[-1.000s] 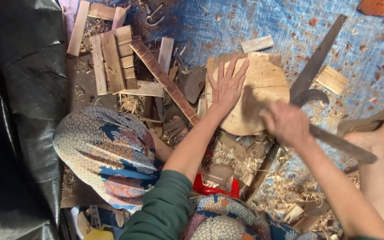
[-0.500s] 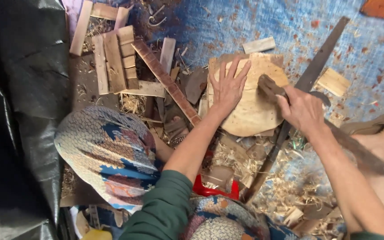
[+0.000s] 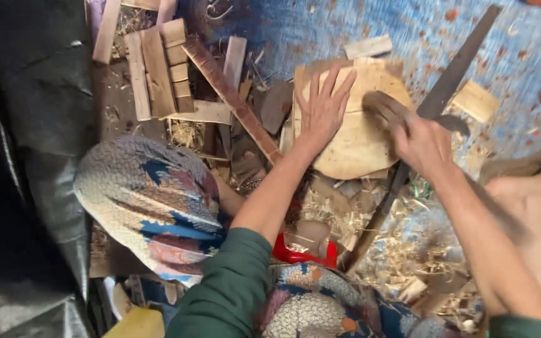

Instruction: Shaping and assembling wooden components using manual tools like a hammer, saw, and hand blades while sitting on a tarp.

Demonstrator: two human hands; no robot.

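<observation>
- Wooden disc (image 3: 358,147), pale and roughly round, lies flat on the ground in the upper middle of the view, on top of other wood pieces and at the edge of a blue mat (image 3: 408,37).
- At the far left a dark plastic sheet (image 3: 26,156) covers the ground, and beside it a row of short wooden slats (image 3: 158,69) lies side by side.
- A patterned cloth (image 3: 151,200) covers the person's knee below the slats.
- A long reddish wooden strip (image 3: 233,100) runs diagonally from the slats toward the left forearm.
- The left hand (image 3: 322,109) is open, fingers spread, palm pressed flat on the left part of the disc; the arm comes up from a green sleeve (image 3: 227,288) and is nearly straight.
- A red object (image 3: 298,253) shows under the left forearm, partly hidden.
- The right hand (image 3: 424,147) is closed around the handle of a dark tool (image 3: 386,109), blurred; the tool's end lies over the right part of the disc. The right forearm runs down toward the lower right corner.
- A long dark metal blade (image 3: 455,75) lies diagonally under the right hand.
- Wood shavings (image 3: 402,250) are heaped below the disc.
- A bare foot (image 3: 527,188) rests at the right edge.
</observation>
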